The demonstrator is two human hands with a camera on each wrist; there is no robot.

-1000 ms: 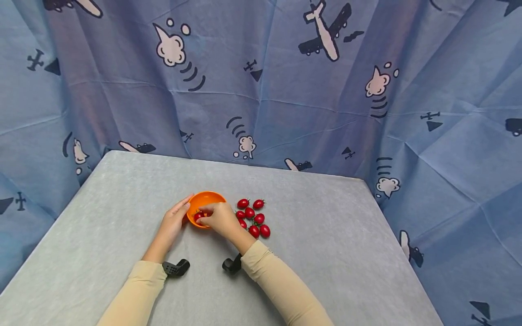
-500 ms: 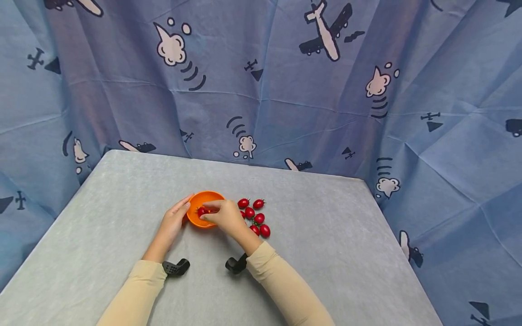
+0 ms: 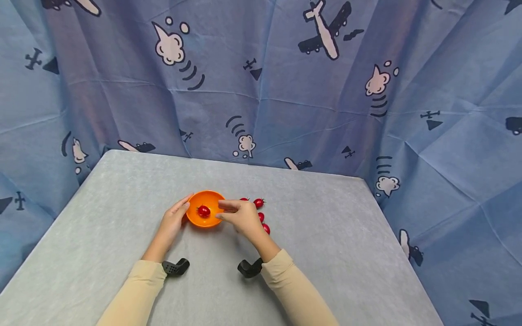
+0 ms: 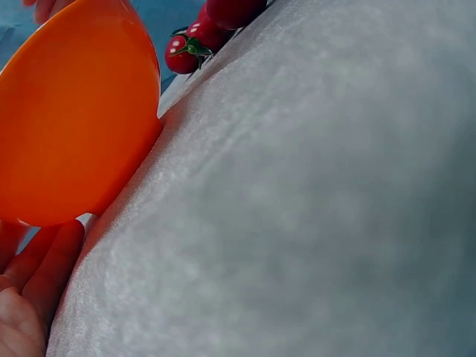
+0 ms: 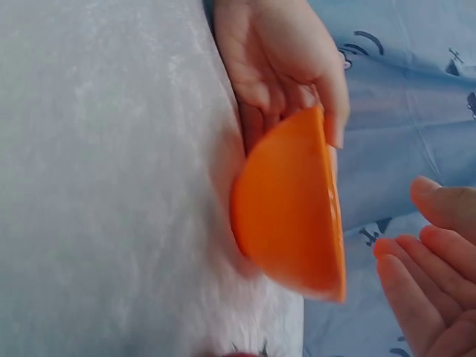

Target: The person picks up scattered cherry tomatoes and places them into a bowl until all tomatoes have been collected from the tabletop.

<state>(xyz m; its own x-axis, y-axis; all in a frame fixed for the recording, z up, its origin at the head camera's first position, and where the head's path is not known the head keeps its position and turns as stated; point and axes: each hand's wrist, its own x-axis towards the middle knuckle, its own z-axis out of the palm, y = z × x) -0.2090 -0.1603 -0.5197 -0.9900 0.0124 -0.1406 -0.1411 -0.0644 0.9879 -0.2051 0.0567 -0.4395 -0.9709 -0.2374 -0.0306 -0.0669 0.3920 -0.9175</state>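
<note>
An orange bowl point(image 3: 207, 197) stands on the table with a red cherry tomato point(image 3: 203, 211) inside. My left hand point(image 3: 172, 220) holds the bowl at its left side, thumb by the rim and fingers against the outer wall, as the right wrist view shows. My right hand point(image 3: 243, 218) hovers over the bowl's right rim. Its thumb and fingers are spread apart with nothing between them, which is plain in the right wrist view. Right of the bowl lie loose cherry tomatoes point(image 3: 258, 203), several of them hidden behind the right hand.
A pale cloth covers the table point(image 3: 334, 235). Behind and beside it hangs a blue curtain point(image 3: 277, 122) with plane prints. Black devices are strapped at both wrists.
My right hand has let go of the cherry tomato inside the bowl and moved up and right to the bowl's rim. The left hand and bowl stay in place.
</note>
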